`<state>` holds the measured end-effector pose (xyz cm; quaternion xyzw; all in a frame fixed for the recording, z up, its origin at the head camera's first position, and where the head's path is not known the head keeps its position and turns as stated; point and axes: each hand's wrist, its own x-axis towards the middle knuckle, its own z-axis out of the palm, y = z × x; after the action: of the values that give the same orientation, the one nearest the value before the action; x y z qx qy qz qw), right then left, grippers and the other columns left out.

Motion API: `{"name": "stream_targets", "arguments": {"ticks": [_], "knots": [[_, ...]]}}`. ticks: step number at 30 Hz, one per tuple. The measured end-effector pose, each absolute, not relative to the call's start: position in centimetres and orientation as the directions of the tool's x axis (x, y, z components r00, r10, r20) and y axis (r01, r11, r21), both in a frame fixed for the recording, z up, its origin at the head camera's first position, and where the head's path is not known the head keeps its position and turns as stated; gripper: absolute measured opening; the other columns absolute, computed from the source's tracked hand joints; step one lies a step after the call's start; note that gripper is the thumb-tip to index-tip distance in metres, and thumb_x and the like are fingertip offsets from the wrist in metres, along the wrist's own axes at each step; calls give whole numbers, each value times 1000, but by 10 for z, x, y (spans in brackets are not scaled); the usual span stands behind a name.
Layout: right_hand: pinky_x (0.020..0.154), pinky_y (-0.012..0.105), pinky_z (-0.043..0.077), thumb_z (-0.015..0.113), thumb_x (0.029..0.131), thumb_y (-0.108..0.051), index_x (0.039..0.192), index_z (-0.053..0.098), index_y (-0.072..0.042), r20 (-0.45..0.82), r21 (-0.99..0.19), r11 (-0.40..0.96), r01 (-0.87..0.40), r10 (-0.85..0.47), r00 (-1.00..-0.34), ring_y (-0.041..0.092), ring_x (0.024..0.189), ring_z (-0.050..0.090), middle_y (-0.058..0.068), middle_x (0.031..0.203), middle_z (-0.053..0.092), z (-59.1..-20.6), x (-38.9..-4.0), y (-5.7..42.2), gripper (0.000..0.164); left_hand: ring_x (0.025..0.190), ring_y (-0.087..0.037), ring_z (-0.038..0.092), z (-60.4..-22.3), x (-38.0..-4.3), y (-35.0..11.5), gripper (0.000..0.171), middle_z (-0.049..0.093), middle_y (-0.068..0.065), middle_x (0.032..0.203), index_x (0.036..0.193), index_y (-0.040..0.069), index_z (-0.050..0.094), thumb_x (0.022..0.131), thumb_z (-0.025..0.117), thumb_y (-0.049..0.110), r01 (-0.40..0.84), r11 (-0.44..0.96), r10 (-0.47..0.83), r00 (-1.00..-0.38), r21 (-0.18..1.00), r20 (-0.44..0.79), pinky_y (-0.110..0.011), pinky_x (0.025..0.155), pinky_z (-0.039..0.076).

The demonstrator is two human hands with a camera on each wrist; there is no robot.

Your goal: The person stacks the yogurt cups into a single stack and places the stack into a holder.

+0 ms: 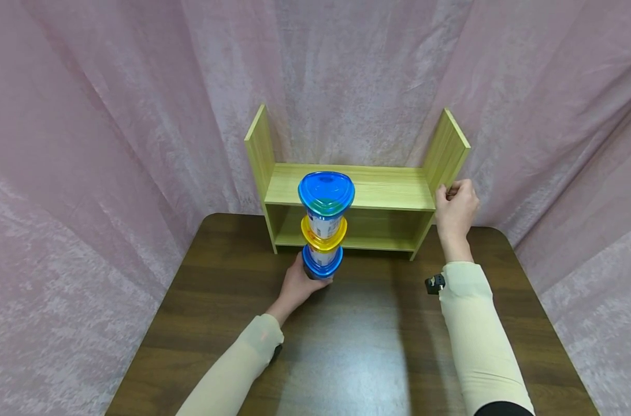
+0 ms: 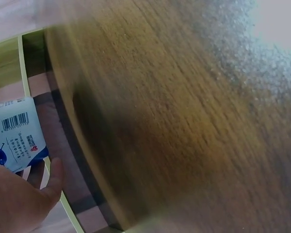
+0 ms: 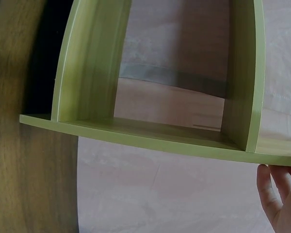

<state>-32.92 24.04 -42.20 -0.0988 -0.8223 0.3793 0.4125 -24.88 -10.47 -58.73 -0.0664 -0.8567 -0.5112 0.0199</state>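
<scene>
My left hand [image 1: 298,286] grips the bottom of a stack of lidded plastic containers [image 1: 324,227] in front of a small wooden shelf [image 1: 378,184]. From the top, the lids are a blue one [image 1: 326,190], a yellow one [image 1: 322,242] and a lower blue one [image 1: 323,269]. In the left wrist view, a white label [image 2: 17,128] with a barcode faces the camera beside the fingers [image 2: 56,177]. At the shelf's right, my right hand [image 1: 457,211] holds the edge of the side panel [image 3: 150,141]; fingertips [image 3: 264,174] press its outer face in the right wrist view.
The shelf stands at the back of a dark wooden table [image 1: 216,312], its two side panels rising above the upper board. Behind the table hangs a pink velvet curtain [image 1: 357,81]. A small black device [image 1: 435,283] sits at my right cuff.
</scene>
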Motion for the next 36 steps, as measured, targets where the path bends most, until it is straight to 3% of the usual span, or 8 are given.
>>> {"name": "stream_targets", "arguments": {"ticks": [25, 36], "knots": [[70, 32, 47, 61, 96, -13, 100, 61, 6, 574, -720, 682, -127, 482, -663, 31, 79, 67, 21, 93, 68, -422, -329, 238, 20, 127, -27, 55, -573, -249, -105, 94, 55, -8, 141, 149, 13, 36, 76, 90, 38, 146, 458, 92, -989, 877, 117, -51, 108, 43], [68, 29, 45, 62, 93, -11, 96, 61, 7, 596, -712, 687, -145, 481, -643, 30, 75, 64, 21, 88, 68, -422, -331, 238, 18, 129, -25, 54, -570, -250, -101, 95, 54, -5, 143, 151, 16, 34, 77, 90, 36, 172, 438, 110, -984, 882, 137, -50, 108, 43]]}}
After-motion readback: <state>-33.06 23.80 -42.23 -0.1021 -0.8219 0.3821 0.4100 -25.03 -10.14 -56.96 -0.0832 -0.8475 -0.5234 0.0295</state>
